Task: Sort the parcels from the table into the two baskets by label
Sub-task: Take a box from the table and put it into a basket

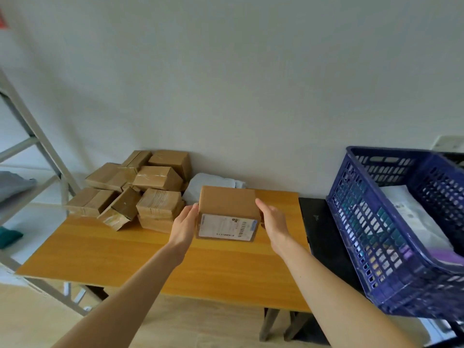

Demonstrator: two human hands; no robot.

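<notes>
Left hand (185,222) and right hand (273,222) curled round opposite ends of parcel (227,203) — label (227,226) camera-side — above table (100,252).

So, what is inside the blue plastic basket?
In the blue plastic basket I see white soft mailer bags and a purple item; its walls hide the bottom.

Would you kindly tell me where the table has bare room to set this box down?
The near half of the table is bare wood, in front of the box pile and under the held box. A bare strip also runs from the held box right to the black surface. The back left is crowded with the box pile and a grey bag.
</notes>
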